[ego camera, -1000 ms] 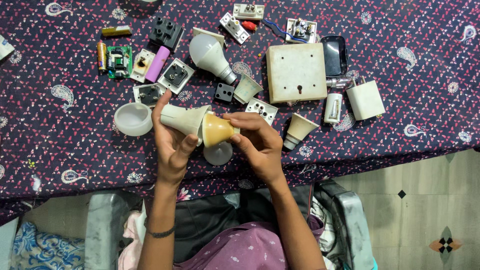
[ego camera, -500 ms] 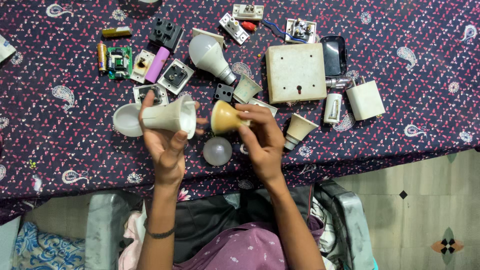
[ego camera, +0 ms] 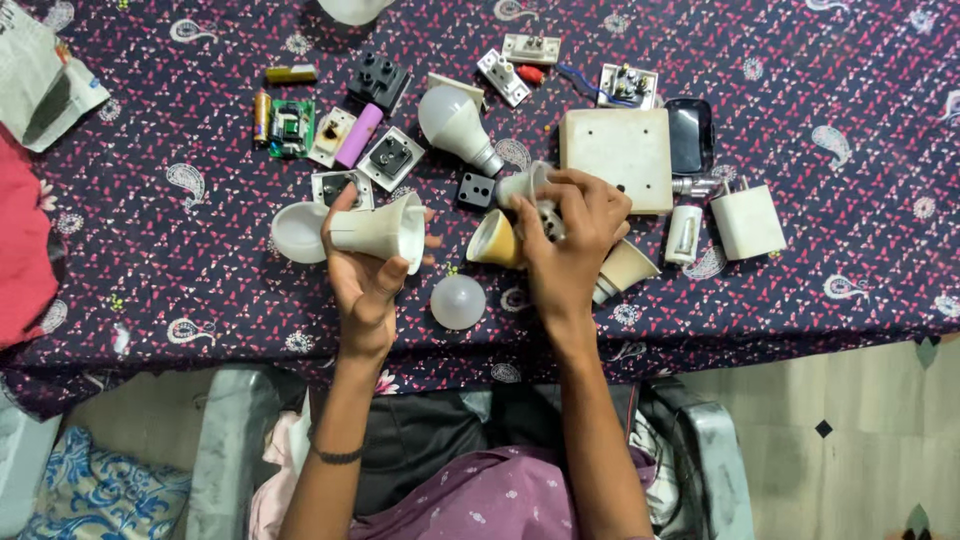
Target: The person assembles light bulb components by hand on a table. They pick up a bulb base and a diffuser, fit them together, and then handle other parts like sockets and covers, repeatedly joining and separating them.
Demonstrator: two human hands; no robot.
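My left hand (ego camera: 368,275) grips a white cone-shaped bulb housing (ego camera: 385,230), held sideways with its wide mouth to the right. My right hand (ego camera: 568,235) holds a tan cone-shaped inner shell (ego camera: 494,241) at its left side. Its fingers lie over a white socket plate, and its fingertips touch a small white cup-shaped piece (ego camera: 520,185). The two cones are apart. A frosted round dome (ego camera: 458,301) lies on the cloth below and between my hands. A white dome cover (ego camera: 298,232) sits just left of my left hand.
On the patterned dark cloth (ego camera: 150,240) lie an LED bulb (ego camera: 455,125), a square white box (ego camera: 620,145), a white charger (ego camera: 747,222), another cone housing (ego camera: 627,268), several sockets, a pink cylinder (ego camera: 358,135) and a green circuit board (ego camera: 290,128). Newspaper (ego camera: 40,80) lies far left.
The tan shell came out of the white housing and my hands drew apart. My right hand carried it right and reached up to the small white cup piece. The view shifted.
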